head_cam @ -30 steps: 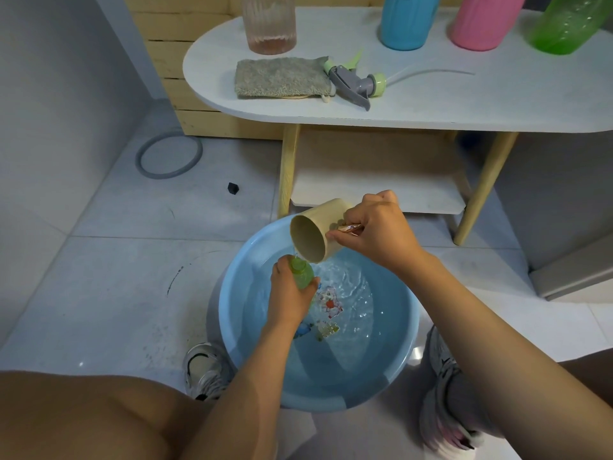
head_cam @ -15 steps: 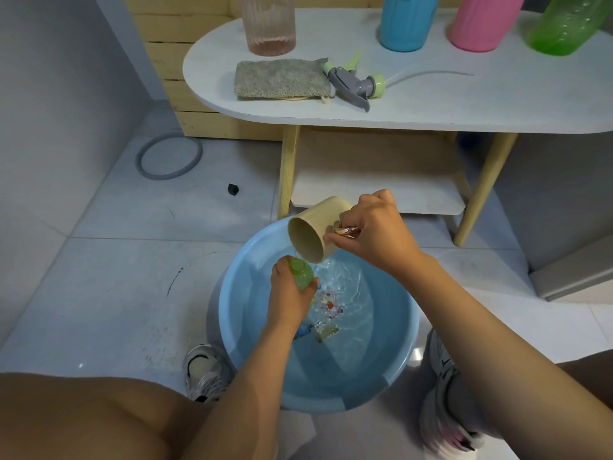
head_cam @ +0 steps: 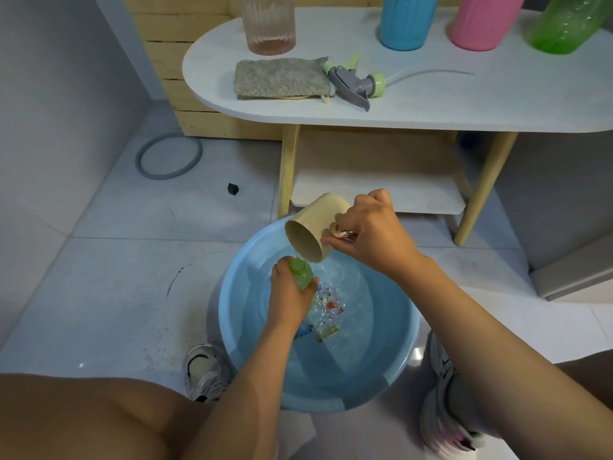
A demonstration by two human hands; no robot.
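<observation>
Presently, a small green bottle (head_cam: 301, 275) is gripped in the left hand (head_cam: 292, 305), with the fingers curled round its body so that only the neck and shoulder are left showing above the fist. Its long axis is held near vertical, tipped slightly away from the person.

Just above and to the right of that neck, a beige cup (head_cam: 315, 229) is tilted steeply with its rim down and leftward. A thin stream of water (head_cam: 295, 254) is let fall from its lip toward the bottle's top. The cup is clasped at its right side by the right hand (head_cam: 371, 234), with the fingers closed round it.

The coming move is judged to turn on one relation: the lip must be kept directly over the narrow neck, which lies below and left of the right hand and at the top of the left fist.

Both hands are held over the far side of a blue basin (head_cam: 399, 360), so any spill would be caught beneath them. Beyond the hands, a table leg (head_cam: 288, 171) and a low shelf (head_cam: 374, 200) stand close behind the cup, so little room is left forward. Open room is found toward the person and to the right.
</observation>
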